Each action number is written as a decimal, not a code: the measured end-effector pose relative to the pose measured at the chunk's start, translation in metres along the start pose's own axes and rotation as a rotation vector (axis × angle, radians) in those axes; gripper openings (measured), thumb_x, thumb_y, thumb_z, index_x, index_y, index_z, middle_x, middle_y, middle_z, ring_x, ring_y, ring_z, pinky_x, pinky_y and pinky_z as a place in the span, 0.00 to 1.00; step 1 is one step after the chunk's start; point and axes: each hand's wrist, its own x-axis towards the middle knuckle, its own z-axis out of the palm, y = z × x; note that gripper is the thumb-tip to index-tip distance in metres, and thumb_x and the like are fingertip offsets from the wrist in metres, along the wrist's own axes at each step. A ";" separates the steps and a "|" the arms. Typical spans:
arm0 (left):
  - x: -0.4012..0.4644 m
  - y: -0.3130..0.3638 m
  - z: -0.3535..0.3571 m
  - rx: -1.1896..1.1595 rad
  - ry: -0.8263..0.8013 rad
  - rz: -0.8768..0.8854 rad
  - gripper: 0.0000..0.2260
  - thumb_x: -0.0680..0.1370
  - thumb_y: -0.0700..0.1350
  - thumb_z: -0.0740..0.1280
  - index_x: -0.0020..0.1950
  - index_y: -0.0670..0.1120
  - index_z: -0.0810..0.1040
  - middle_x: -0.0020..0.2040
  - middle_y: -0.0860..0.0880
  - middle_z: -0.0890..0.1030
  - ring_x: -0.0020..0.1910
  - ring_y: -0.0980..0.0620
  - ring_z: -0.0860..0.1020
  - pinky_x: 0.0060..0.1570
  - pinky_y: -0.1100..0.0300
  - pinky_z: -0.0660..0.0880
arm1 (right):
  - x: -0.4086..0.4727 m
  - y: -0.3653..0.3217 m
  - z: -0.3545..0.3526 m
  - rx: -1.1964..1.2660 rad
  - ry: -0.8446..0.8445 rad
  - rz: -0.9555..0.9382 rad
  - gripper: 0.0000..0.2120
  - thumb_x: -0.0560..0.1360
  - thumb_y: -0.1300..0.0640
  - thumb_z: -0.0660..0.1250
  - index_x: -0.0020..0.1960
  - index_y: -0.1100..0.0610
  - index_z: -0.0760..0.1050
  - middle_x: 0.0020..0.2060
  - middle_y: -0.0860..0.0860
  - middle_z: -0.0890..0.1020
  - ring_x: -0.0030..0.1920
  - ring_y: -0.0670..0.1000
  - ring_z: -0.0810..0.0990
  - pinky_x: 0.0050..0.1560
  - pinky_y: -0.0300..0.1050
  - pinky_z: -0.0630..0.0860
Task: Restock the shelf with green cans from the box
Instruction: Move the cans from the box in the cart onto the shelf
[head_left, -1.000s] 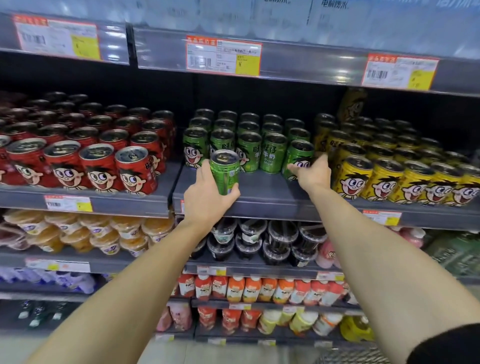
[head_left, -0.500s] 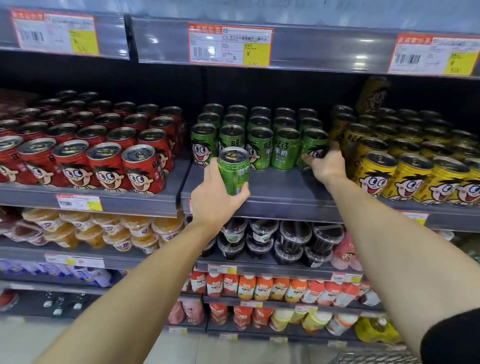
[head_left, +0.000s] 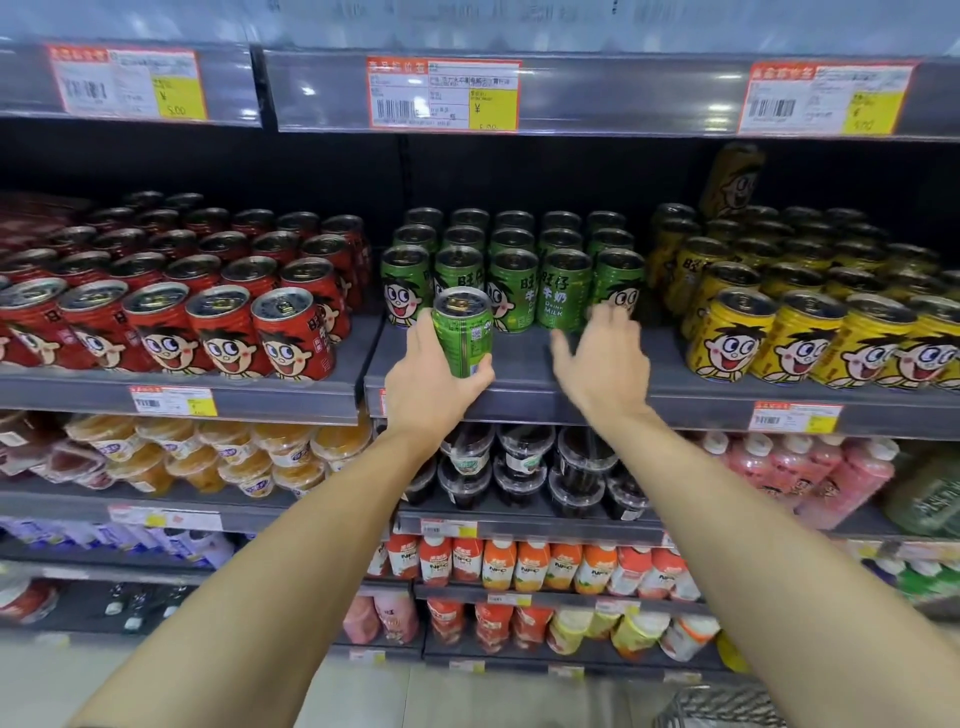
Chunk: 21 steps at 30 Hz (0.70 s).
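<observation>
The left hand (head_left: 434, 382) grips a green can (head_left: 463, 332) round its lower half, fingers (head_left: 423, 338) curled along the can's left flank and the thumb hooked under its right side. The can stands upright above the front lip of the grey shelf (head_left: 524, 374), in the bare strip just ahead of the stocked green cans (head_left: 511, 288), which rise directly beyond the fingertips. It is a rigid metal cylinder with a glossy printed skin; judging by its sealed top it is probably full, so fairly weighty for its bulk, and the smooth wall could slide in a loose grasp. A hold round the mid-body, as here, seems the safest, since it leaves the base free to settle flat and keeps the knuckles clear of the row behind.

To the right, the right hand (head_left: 602, 358) hovers over the same bare strip, its fingers (head_left: 613, 319) spread and relaxed, holding nothing, tips near the rightmost cans of the front green row. Whether they touch a can cannot be told, as that hand is blurred.
</observation>
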 end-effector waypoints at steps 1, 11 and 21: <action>-0.001 0.001 0.000 -0.009 0.007 0.004 0.29 0.70 0.62 0.68 0.64 0.52 0.61 0.58 0.49 0.75 0.48 0.43 0.79 0.44 0.53 0.76 | -0.007 -0.007 0.003 -0.020 -0.031 -0.089 0.22 0.79 0.43 0.61 0.60 0.62 0.72 0.57 0.58 0.74 0.59 0.59 0.73 0.49 0.53 0.75; -0.005 0.006 -0.005 -0.093 -0.042 0.000 0.28 0.72 0.59 0.69 0.66 0.53 0.61 0.59 0.50 0.75 0.51 0.46 0.78 0.47 0.52 0.76 | -0.035 -0.029 0.031 -0.192 -0.072 -0.354 0.19 0.83 0.49 0.52 0.52 0.59 0.78 0.48 0.56 0.80 0.49 0.59 0.78 0.46 0.53 0.71; 0.022 -0.005 -0.036 -0.020 -0.175 -0.023 0.30 0.68 0.57 0.74 0.63 0.46 0.66 0.54 0.47 0.80 0.51 0.46 0.79 0.50 0.51 0.77 | -0.038 -0.026 0.039 -0.178 -0.025 -0.356 0.23 0.83 0.46 0.49 0.51 0.59 0.78 0.47 0.55 0.79 0.47 0.58 0.77 0.47 0.51 0.70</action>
